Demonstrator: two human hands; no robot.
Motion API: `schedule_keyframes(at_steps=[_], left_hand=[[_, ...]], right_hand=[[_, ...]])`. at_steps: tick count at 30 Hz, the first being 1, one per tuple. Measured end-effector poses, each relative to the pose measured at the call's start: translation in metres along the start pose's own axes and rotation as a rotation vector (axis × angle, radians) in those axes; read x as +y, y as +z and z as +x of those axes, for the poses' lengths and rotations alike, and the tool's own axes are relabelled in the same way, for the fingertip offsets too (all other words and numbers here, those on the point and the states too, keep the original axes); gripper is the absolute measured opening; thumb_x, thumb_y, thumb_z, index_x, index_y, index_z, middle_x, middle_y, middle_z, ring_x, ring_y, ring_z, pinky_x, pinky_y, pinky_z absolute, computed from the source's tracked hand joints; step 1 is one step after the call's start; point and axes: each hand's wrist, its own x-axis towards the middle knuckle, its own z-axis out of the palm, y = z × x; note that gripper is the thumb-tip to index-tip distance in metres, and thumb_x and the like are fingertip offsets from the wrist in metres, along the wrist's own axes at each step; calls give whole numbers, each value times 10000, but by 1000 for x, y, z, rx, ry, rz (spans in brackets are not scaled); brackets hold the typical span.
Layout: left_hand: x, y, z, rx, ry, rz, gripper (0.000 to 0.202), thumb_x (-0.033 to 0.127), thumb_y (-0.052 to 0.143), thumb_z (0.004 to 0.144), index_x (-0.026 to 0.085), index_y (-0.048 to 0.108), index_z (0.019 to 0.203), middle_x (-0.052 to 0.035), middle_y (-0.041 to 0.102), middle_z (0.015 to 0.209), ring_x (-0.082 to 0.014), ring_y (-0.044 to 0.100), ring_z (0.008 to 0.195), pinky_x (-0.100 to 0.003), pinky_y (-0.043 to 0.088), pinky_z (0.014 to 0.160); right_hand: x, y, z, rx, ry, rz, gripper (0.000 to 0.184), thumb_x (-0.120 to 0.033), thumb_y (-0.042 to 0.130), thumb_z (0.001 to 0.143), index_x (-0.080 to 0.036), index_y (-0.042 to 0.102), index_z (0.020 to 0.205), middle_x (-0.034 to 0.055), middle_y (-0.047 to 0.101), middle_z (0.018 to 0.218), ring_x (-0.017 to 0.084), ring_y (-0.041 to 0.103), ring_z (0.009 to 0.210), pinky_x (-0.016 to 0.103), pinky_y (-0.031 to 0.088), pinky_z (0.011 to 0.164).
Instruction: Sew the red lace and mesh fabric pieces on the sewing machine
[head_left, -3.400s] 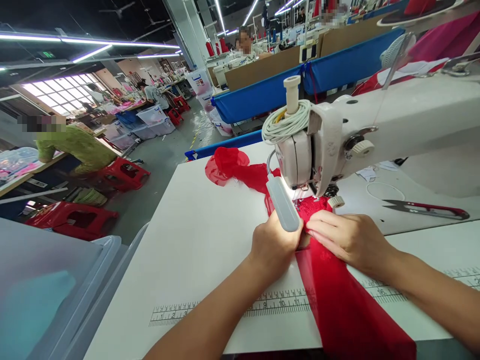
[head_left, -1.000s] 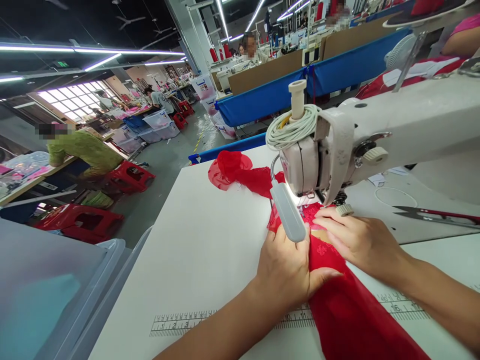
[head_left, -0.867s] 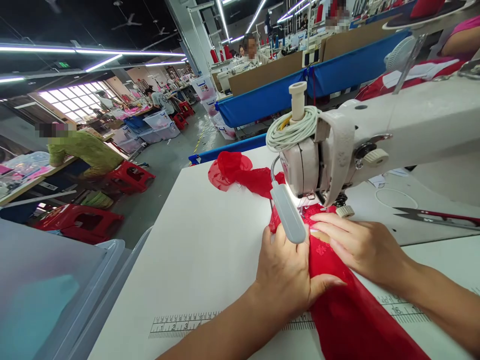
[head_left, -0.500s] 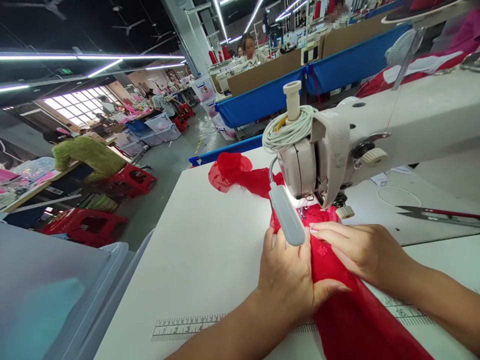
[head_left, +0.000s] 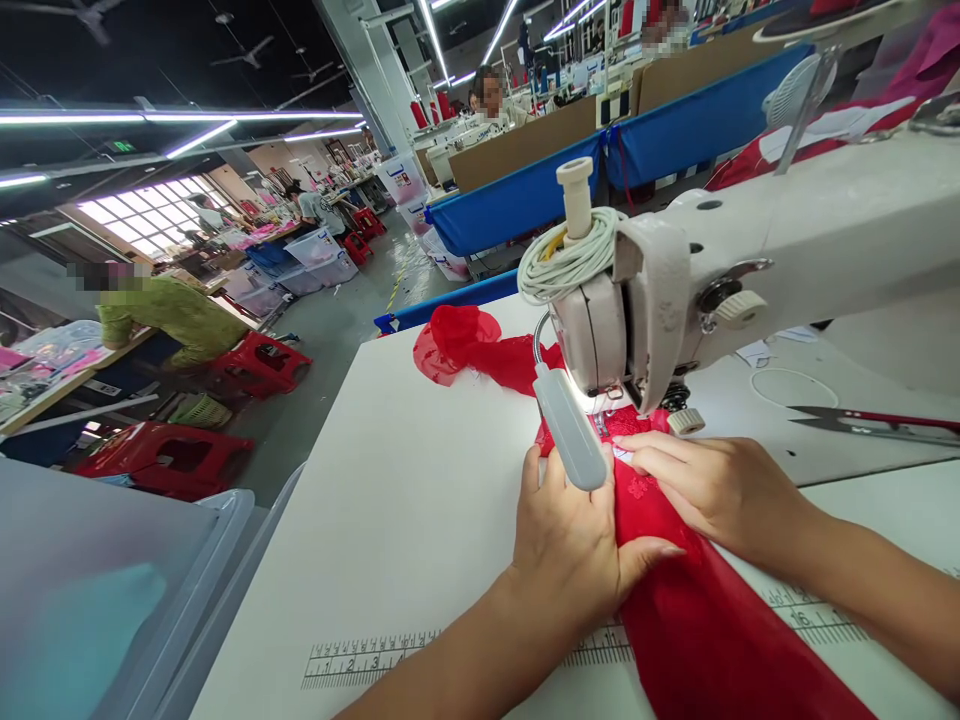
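Observation:
A white sewing machine (head_left: 750,250) stands on the white table (head_left: 405,520), its small lamp (head_left: 571,438) lit over the needle area. Red lace fabric (head_left: 690,620) runs from the near edge under the machine head and bunches up behind it (head_left: 465,345). My left hand (head_left: 574,545) lies flat on the fabric's left edge, fingers stretched toward the needle, thumb out over the cloth. My right hand (head_left: 712,485) presses flat on the fabric just right of the needle, fingertips pointing left. Both hands are open and pressing on the fabric.
Red-handled thread snips (head_left: 870,422) lie on the table at right. A clear plastic bin (head_left: 112,590) stands at the near left. A printed ruler (head_left: 375,655) runs along the table's front. Other people sit at benches across the aisle, beside red stools (head_left: 165,455).
Since 3.4 s ago my left hand has spread from a closed grip to lie flat on the cloth. In the last second both hands and the fabric edged slightly toward the needle.

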Motion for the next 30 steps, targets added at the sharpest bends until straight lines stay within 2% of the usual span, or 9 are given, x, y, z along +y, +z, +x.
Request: schedule_keyframes(at_steps=[8, 17, 23, 26, 30], left_hand=[[3, -3, -5, -86, 37, 46, 788, 687, 216, 969, 73, 562, 1321, -164, 640, 1251, -315, 580, 1129, -501, 420, 985], [3, -2, -5, -89, 26, 23, 764, 677, 238, 973, 81, 550, 1336, -160, 638, 1261, -313, 583, 1123, -529, 378, 1031], [1, -1, -5, -114, 25, 43, 748, 681, 306, 959, 86, 522, 1357, -171, 602, 1311, -315, 589, 1099, -534, 392, 999], [1, 0, -5, -125, 14, 67, 751, 689, 356, 942, 92, 503, 1374, -183, 583, 1333, -329, 584, 1107, -546, 394, 992], [2, 3, -5, -126, -8, 72, 810, 729, 375, 911, 74, 494, 1371, -202, 599, 1294, -346, 579, 1117, -553, 405, 985]], right_hand=[[2, 3, -3, -65, 49, -8, 457, -41, 358, 846, -187, 680, 1135, 51, 718, 1180, 181, 721, 813, 302, 561, 576], [2, 5, -3, -61, 62, -13, 435, -46, 378, 846, -212, 649, 1143, 38, 727, 1157, 176, 721, 800, 274, 535, 577], [2, 5, -2, -82, 95, -5, 411, -71, 386, 875, -222, 643, 1158, 31, 722, 1167, 183, 721, 792, 291, 534, 583], [1, 3, 0, -58, 130, 6, 378, -90, 388, 880, -236, 670, 1085, 44, 739, 1088, 183, 712, 736, 284, 516, 555], [3, -5, 6, -29, 190, 10, 274, -203, 390, 945, -220, 663, 945, 54, 737, 966, 160, 661, 592, 284, 488, 505]])
